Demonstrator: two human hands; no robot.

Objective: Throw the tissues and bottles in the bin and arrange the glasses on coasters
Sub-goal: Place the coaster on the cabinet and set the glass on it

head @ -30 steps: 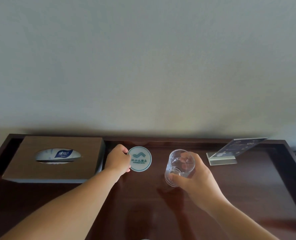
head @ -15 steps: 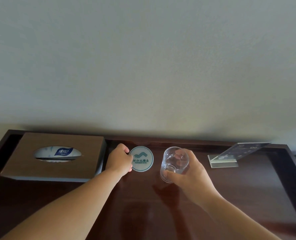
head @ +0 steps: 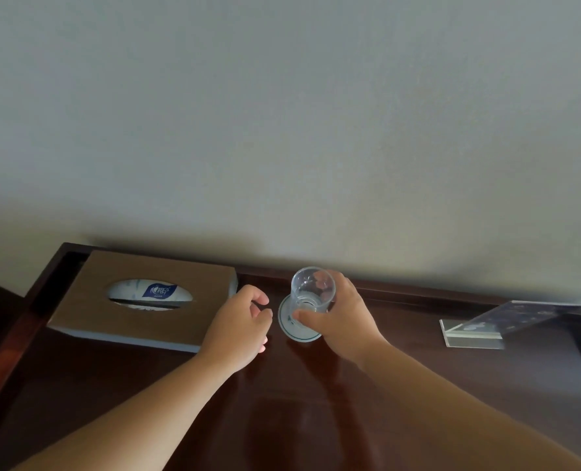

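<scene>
Head view: glass (head: 312, 291) was held above the desk (head: 418, 385) a sec ago, right of the coaster (head: 297, 331); now it sits on it w/ right hand (head: 341, 319) still wrapped round. Left hand (head: 239, 329) has let go of the coaster's edge, fingers loosely curled, holding nothing (just beside it). Tissue box (head: 146, 297) unmoved. So one glass looks placed; only release left.

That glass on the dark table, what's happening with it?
A person is setting a clear, empty glass onto a round white coaster on a dark wooden table. The right hand grips the glass around its side, upright over the coaster. The left hand is curled beside the coaster's left edge, holding nothing. A brown tissue box sits to the left, and a clear sign stand to the right.
</scene>
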